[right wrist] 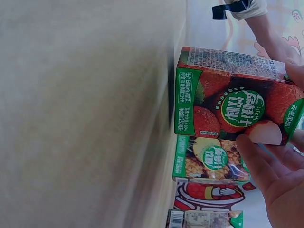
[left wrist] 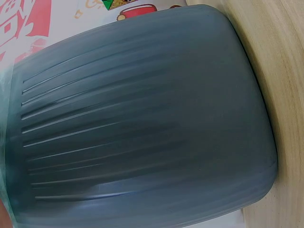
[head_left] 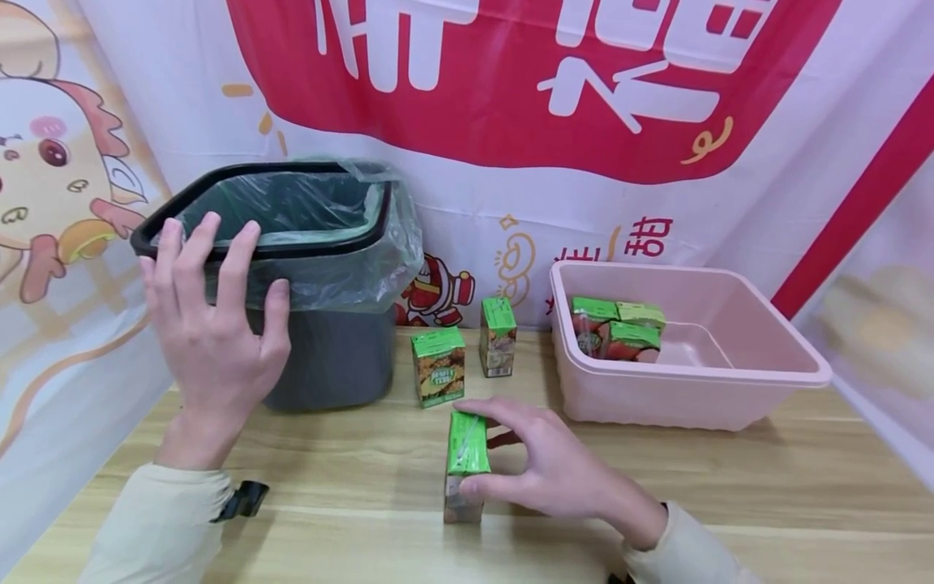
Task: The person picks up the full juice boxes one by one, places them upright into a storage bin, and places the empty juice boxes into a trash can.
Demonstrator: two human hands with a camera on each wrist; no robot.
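Note:
My right hand (head_left: 558, 462) has its thumb and fingers around the upper part of a litchi juice carton (head_left: 467, 446), upright near the table's front. In the right wrist view this carton (right wrist: 237, 97) shows red litchis on a green-edged face, with the thumb on one side and fingers on the other. My left hand (head_left: 215, 332) lies against the near side of a grey trash bin (head_left: 332, 357), fingers extended and spread over its black rim. The left wrist view shows the bin's ribbed wall (left wrist: 142, 123). Behind the litchi carton stands a pineapple juice carton (head_left: 439, 369).
Another green-topped carton (head_left: 499, 337) stands farther back, near the printed cloth (head_left: 467, 203). At the right, a pink basin (head_left: 679, 397) holds several juice cartons (head_left: 633, 339) on its left side. A clear plastic liner (head_left: 397, 243) hangs over the bin's rim.

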